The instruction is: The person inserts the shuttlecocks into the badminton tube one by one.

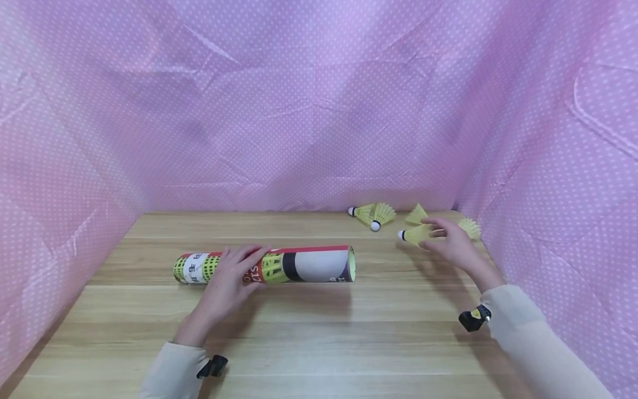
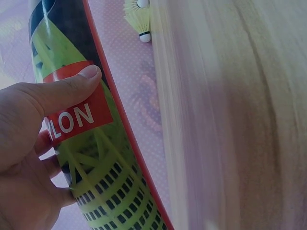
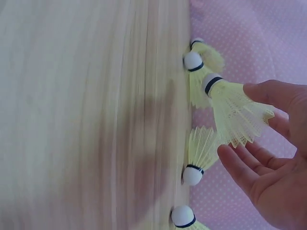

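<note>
A long printed shuttlecock tube [image 1: 316, 266] is gripped about its middle by my left hand [image 1: 231, 282], thumb on the near side. It lies sideways, and its right end looks open. In the left wrist view the thumb presses across the red label [image 2: 81, 115] of the tube. My right hand [image 1: 451, 244] holds a yellow shuttlecock [image 1: 416, 235] by its skirt, white cork pointing left. The right wrist view shows this shuttlecock [image 3: 237, 110] between thumb and fingers, raised off the table. Other yellow shuttlecocks lie close behind and beside that hand.
Two shuttlecocks [image 1: 379, 216] lie together at the back of the wooden table [image 1: 319, 332]. Another shuttlecock [image 1: 417, 214] is behind my right hand, and one more [image 1: 470, 228] sits to its right. Pink dotted cloth [image 1: 314, 111] stands around the back and sides.
</note>
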